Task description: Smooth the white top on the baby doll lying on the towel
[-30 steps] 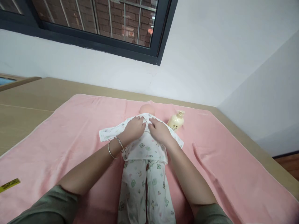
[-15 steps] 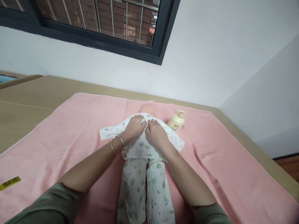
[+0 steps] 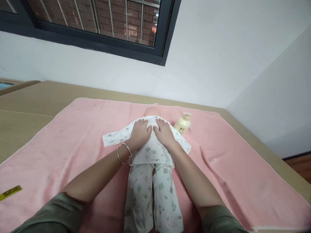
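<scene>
A baby doll (image 3: 152, 112) lies on a pink towel (image 3: 73, 142), dressed in a white printed top (image 3: 150, 150) and matching trousers (image 3: 152, 197), its legs pointing toward me. My left hand (image 3: 140, 132), with two bangles on the wrist, rests flat on the doll's upper chest. My right hand (image 3: 164, 132) lies flat beside it on the other side of the chest. The fingers of both hands reach the collar just below the doll's head. Neither hand grips anything.
A cream pump bottle (image 3: 182, 123) stands on the towel just right of the doll's head. The towel covers a beige wooden surface (image 3: 31, 103) against a white wall under a dark-framed window. A yellow tape strip (image 3: 10, 192) lies at the towel's left.
Both hands have slid slightly up the doll's chest toward the collar and closer together. The view has shifted a little.
</scene>
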{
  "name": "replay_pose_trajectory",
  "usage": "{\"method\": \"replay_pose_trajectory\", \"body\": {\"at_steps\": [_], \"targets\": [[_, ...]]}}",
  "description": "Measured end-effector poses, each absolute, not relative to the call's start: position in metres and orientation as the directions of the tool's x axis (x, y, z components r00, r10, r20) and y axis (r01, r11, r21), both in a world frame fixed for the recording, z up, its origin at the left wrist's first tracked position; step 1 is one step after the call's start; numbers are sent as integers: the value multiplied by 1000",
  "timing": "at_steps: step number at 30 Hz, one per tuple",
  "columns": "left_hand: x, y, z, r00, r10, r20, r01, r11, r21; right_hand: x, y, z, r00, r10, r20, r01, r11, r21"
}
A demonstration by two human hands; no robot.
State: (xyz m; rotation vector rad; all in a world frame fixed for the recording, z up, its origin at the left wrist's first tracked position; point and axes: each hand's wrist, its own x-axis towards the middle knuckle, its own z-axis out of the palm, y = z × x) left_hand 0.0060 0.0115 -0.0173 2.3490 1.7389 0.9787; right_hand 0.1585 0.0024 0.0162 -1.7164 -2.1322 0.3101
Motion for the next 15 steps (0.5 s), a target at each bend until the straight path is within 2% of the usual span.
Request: {"method": "replay_pose_trajectory", "body": {"at_steps": [15], "targets": [[7,9,-12,172,893,416,873,-334,356,158,2,16,-169,973,157,894,219,-391]]}}
